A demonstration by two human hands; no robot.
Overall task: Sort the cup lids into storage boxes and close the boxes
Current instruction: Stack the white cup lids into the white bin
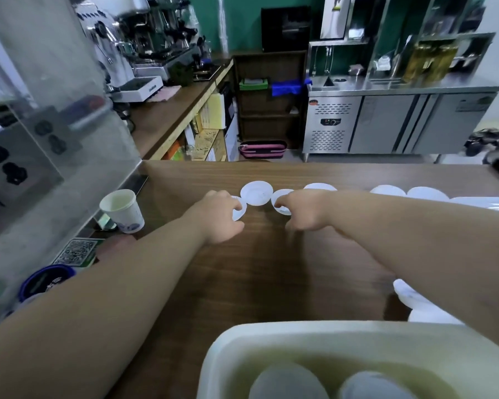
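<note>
Row of lids (388, 190) lies flat near the bench's (271, 269) far edge, running left–right. We have open wood between it and the storage box (242, 341), which sits uncovered at the near edge with lids inside. Paper cup (121, 210) stands left, apart from the row. Left hand (219, 217) grip pinches the end lid (239, 211) by its near rim; right hand (303, 211) grip is curled onto the third lid (281, 201) — free lid (256, 193) between the two
</note>
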